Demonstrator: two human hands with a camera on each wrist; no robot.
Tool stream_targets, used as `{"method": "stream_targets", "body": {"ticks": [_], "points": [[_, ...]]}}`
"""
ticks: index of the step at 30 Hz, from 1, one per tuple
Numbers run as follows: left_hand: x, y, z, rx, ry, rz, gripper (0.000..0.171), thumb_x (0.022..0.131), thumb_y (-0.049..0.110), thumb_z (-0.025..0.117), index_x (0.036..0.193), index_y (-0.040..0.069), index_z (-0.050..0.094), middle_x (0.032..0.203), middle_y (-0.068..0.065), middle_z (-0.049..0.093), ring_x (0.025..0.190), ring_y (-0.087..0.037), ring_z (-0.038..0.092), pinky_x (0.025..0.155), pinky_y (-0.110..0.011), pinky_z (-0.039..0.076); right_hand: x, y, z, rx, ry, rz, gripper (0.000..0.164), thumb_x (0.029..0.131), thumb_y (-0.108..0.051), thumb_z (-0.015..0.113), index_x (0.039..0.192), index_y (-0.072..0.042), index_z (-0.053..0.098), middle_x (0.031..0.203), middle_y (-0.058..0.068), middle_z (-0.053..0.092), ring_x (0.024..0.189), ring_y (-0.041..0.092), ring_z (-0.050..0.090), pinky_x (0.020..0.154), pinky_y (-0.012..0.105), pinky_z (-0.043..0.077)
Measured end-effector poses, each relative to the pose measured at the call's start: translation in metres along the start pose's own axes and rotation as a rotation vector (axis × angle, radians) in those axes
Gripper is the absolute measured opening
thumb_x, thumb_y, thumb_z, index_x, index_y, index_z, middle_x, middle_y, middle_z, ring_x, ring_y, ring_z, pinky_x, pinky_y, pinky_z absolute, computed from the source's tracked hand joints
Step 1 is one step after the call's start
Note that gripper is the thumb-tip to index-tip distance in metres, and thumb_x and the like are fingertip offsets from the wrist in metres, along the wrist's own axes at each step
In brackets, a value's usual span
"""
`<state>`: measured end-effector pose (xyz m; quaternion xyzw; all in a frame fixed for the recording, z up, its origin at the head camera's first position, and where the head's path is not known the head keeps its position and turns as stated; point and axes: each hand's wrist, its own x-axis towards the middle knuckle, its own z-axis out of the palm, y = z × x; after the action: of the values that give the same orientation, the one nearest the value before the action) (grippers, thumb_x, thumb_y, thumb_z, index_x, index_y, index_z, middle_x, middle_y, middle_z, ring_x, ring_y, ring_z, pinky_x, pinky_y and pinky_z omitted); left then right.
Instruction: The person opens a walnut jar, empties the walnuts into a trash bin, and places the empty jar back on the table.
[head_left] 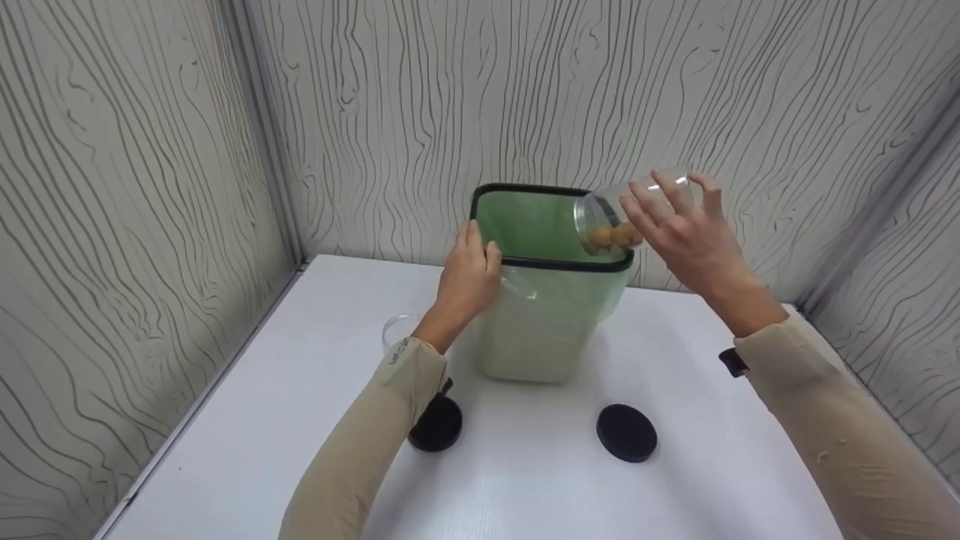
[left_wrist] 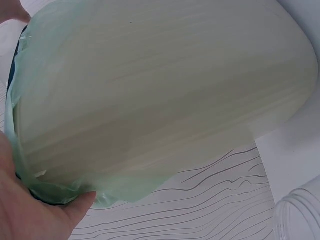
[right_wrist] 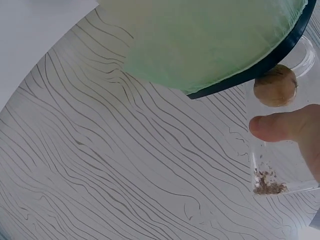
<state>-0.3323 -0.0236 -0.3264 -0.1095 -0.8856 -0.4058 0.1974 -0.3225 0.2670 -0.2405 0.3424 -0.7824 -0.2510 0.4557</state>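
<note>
A pale waste bin [head_left: 534, 337], lined with a green plastic bag [head_left: 529, 221] under a black rim [head_left: 570, 265], stands on the table. My left hand [head_left: 469, 276] grips its left rim, thumb on the outside in the left wrist view. Above the bin's right side my right hand [head_left: 694, 240] holds a clear jar [head_left: 589, 204], tilted with its mouth over the opening. Round brown balls [head_left: 602, 238] lie near the jar's mouth. Brown crumbs [right_wrist: 270, 184] cling by its base in the right wrist view. The bin's floor is hidden.
On the white table [head_left: 247, 420] lie two round black lids, one at the right [head_left: 627, 433] and one partly behind the left sleeve [head_left: 437, 425]. Another clear jar [left_wrist: 297, 212] stands left of the bin. Patterned wall panels [head_left: 405, 112] enclose the table.
</note>
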Motion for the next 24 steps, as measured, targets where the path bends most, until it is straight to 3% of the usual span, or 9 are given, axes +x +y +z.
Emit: {"method": "stream_targets", "body": {"ticks": [8,17,24], "points": [[0.0,-0.001,0.001,0.007,0.012,0.004,0.059,0.101,0.029,0.028,0.147,-0.007,0.019,0.152,-0.022,0.02,0.138,-0.031,0.024,0.11,-0.04,0.023,0.0,0.001,-0.001,-0.014,0.016,-0.032,0.07,0.071,0.008,0.071,0.135,-0.005,0.045,0.137,0.016,0.045,0.127,0.036,0.038,0.09,0.059,0.03],[0.001,0.0,0.0,0.015,0.002,-0.018,0.059,0.101,0.03,0.028,0.148,-0.005,0.018,0.153,-0.02,0.019,0.138,-0.031,0.024,0.11,-0.041,0.023,0.009,0.002,-0.008,-0.05,0.011,-0.087,0.071,0.065,0.013,0.072,0.131,-0.004,0.048,0.132,0.016,0.048,0.123,0.037,0.041,0.087,0.058,0.033],[0.0,0.0,-0.001,0.015,-0.009,-0.028,0.061,0.101,0.032,0.027,0.148,-0.004,0.017,0.154,-0.019,0.017,0.139,-0.029,0.022,0.111,-0.039,0.021,0.01,0.006,-0.011,0.004,0.015,-0.069,0.073,0.066,0.014,0.071,0.133,-0.003,0.047,0.134,0.018,0.048,0.124,0.038,0.041,0.087,0.059,0.033]]}}
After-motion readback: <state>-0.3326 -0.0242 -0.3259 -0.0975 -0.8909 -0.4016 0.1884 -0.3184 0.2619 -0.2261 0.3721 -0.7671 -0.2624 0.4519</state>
